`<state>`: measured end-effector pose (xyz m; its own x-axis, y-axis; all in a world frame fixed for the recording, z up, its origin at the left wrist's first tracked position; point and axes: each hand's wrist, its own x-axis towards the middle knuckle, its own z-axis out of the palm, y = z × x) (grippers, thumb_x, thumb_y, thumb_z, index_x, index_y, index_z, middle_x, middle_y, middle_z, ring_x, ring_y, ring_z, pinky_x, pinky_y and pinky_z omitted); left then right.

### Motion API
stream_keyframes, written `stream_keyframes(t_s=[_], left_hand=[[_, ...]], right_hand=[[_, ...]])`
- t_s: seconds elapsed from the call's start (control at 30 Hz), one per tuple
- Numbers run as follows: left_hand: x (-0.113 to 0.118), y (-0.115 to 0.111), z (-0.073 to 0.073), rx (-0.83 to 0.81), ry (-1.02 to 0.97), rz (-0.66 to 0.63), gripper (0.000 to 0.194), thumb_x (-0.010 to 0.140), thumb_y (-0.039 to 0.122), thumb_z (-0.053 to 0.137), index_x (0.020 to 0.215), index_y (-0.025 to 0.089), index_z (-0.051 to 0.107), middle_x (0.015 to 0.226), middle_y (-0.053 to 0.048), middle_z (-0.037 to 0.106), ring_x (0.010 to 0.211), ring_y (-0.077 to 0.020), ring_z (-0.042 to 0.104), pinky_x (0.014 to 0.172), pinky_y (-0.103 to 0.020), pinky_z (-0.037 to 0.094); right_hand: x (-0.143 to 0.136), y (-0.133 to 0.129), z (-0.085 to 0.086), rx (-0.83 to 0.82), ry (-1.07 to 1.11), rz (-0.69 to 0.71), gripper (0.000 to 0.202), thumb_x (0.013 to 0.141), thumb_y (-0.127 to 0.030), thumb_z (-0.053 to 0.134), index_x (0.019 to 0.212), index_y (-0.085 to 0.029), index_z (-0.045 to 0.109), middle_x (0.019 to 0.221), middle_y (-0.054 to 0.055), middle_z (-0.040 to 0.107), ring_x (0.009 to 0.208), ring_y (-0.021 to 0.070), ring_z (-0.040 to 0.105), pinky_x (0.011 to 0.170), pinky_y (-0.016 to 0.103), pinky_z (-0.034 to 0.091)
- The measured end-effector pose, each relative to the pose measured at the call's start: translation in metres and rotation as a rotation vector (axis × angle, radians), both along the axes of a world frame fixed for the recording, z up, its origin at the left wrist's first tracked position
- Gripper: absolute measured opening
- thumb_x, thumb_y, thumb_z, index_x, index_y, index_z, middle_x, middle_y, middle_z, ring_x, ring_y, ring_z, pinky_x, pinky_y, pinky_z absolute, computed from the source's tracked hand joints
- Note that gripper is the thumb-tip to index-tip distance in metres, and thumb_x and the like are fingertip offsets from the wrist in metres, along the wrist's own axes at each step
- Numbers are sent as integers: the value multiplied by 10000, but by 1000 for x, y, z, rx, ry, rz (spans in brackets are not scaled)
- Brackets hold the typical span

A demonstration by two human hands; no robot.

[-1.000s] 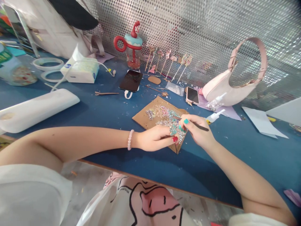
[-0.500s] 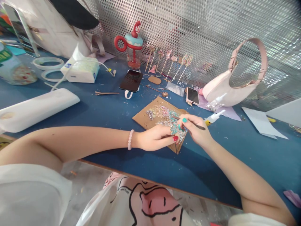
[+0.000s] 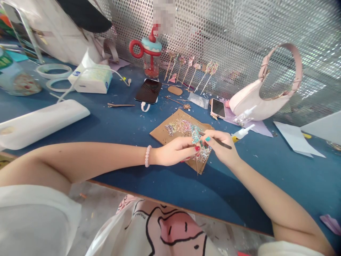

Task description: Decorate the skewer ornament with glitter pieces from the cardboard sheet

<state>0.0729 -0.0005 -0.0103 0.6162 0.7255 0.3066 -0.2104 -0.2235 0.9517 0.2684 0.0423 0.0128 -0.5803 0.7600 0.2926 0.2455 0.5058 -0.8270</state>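
Observation:
My left hand (image 3: 177, 151) is closed on a thin stick whose top carries a piece covered in teal glitter bits (image 3: 195, 136); the stick's lower end points down past the fingers. My right hand (image 3: 221, 144) pinches a dark, slim tool (image 3: 223, 143), its tip beside the teal piece. Both hands are over a brown cardboard sheet (image 3: 162, 131) strewn with pink, yellow and silvery bits (image 3: 181, 126). Part of the sheet is hidden by my hands. Just right of my right hand lies a glue bottle with a white nozzle (image 3: 241, 133).
Decorated sticks (image 3: 195, 67) lean along the perforated metal screen, beside a red-handled cup (image 3: 151, 53). A black phone (image 3: 148, 91), a smaller phone (image 3: 218, 108), a tissue box (image 3: 93, 80), a white handbag (image 3: 255, 99) and folded paper (image 3: 295, 137) lie around.
The teal piece has moved slightly up and left, and the stick below it now shows. My left hand has shifted up a little; my right fingers have moved slightly.

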Motion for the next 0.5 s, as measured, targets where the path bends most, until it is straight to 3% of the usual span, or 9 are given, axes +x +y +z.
stream_keyframes(t_s=[0.17, 0.27, 0.37, 0.43, 0.5], left_hand=[[1, 1, 0, -30, -33, 7, 282, 931, 374, 493, 725, 184, 452, 560, 76, 402, 462, -68, 361, 455, -218, 323], [2, 1, -2, -46, -41, 15, 276, 923, 380, 509, 734, 186, 453, 559, 82, 391, 459, -67, 360, 453, -218, 316], [2, 0, -2, -67, -37, 17, 268, 914, 380, 526, 744, 185, 458, 560, 82, 406, 457, -65, 359, 448, -218, 304], [2, 0, -1, -83, -32, 22, 275, 908, 384, 539, 737, 186, 455, 552, 81, 414, 457, -65, 362, 450, -218, 303], [1, 0, -1, -101, -30, 27, 288, 903, 392, 547, 727, 187, 450, 540, 83, 409, 456, -66, 363, 454, -220, 305]], right_hand=[[-4, -3, -1, 6, 34, -40, 149, 846, -341, 658, 930, -220, 687, 854, 21, 675, 756, 149, 602, 702, 281, 478], [-4, -2, -6, -15, 61, -49, 156, 849, -362, 657, 818, -211, 681, 748, 0, 645, 681, 132, 575, 658, 266, 461], [-4, 0, -16, -45, 94, -80, 348, 913, -422, 558, 660, -195, 632, 628, -14, 579, 604, 117, 527, 609, 254, 426], [-4, 1, -22, -57, 121, -111, 328, 907, -442, 562, 697, -201, 638, 651, -14, 584, 621, 121, 532, 619, 255, 433], [-6, 1, -27, -58, 142, -143, 212, 848, -435, 651, 849, -223, 661, 764, -8, 624, 694, 132, 563, 663, 261, 458]])
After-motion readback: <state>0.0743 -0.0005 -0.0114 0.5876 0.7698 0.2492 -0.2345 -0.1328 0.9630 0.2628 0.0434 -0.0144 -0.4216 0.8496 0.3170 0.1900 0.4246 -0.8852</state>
